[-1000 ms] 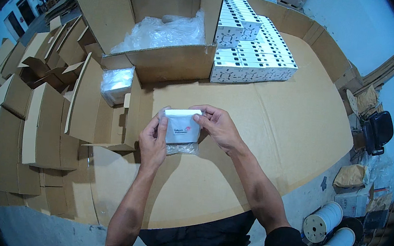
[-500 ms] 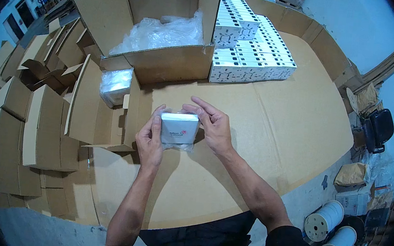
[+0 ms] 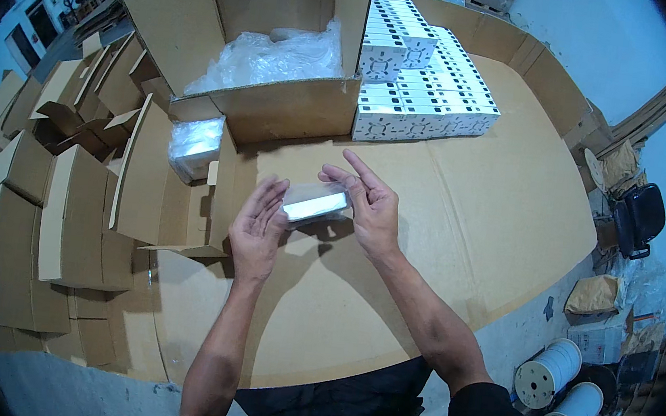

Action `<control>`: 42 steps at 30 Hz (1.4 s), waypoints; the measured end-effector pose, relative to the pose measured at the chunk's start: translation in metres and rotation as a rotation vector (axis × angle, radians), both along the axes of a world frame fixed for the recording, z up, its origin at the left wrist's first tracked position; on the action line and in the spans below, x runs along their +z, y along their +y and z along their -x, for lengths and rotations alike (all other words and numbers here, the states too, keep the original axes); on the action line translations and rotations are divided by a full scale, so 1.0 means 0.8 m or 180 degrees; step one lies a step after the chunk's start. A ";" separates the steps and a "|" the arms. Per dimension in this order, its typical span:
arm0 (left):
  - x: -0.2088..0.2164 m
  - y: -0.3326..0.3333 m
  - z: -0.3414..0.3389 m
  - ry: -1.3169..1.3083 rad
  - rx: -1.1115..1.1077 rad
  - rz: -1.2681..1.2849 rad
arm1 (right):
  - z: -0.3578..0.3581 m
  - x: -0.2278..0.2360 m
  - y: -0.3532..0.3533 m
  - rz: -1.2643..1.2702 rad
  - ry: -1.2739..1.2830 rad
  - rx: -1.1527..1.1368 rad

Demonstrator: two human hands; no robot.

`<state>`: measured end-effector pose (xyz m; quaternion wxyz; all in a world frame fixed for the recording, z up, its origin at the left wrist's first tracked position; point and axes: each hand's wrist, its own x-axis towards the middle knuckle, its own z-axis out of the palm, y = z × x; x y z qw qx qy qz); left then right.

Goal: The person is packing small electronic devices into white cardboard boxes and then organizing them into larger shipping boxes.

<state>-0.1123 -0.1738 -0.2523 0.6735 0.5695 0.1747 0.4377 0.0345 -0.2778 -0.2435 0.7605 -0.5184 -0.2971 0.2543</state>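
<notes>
The white box (image 3: 316, 206) has tipped, narrow side showing — now between left hand (image 3: 256, 228) and right hand (image 3: 375, 215) fingertips, in a slick-looking clear bag (image 3: 308, 192) (probably light, stiff; best held by its ends). Left fingers extended, right spread — whether clamped, I can't tell.

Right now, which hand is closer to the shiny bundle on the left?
The left hand. It is to the right of the bundle; the right hand is farther right, beyond the small white box.

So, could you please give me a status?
Left hand, right hand at opposite ends; plastic-wrapped white box held between; open carton left, not blocking.
</notes>
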 end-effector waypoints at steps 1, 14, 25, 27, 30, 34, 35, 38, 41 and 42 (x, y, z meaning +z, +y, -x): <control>-0.004 0.001 0.002 0.0253 -0.0093 -0.0152 | -0.001 0.000 0.000 -0.0001 0.0002 0.0002; -0.004 0.014 0.004 0.0889 0.0464 -0.0748 | 0.002 0.002 0.003 0.0176 -0.0526 -0.0172; 0.001 0.016 0.007 0.0624 0.0410 -0.0250 | -0.015 0.014 -0.013 0.0908 0.0213 0.0596; 0.004 0.014 0.006 0.0654 0.0393 -0.0458 | -0.019 0.011 -0.016 0.0372 -0.0416 0.0426; 0.009 0.013 0.008 0.0544 0.0438 -0.0677 | -0.021 0.015 -0.021 0.0053 -0.0443 0.0514; -0.005 0.013 0.002 0.0151 0.0377 -0.0182 | -0.016 0.014 -0.016 0.0165 -0.0344 0.0551; -0.007 0.013 -0.001 0.0047 0.0424 0.0064 | -0.013 0.013 -0.013 0.0205 -0.0142 0.0540; -0.021 0.016 -0.005 -0.0019 0.0608 0.0427 | -0.015 0.013 -0.014 0.0718 -0.0170 0.0735; -0.023 0.020 -0.004 -0.0423 0.0178 0.0705 | -0.017 0.011 -0.014 0.1186 -0.0388 0.1026; -0.021 0.021 -0.005 -0.0425 0.0182 0.0701 | -0.017 0.009 -0.013 0.1185 -0.0371 0.1114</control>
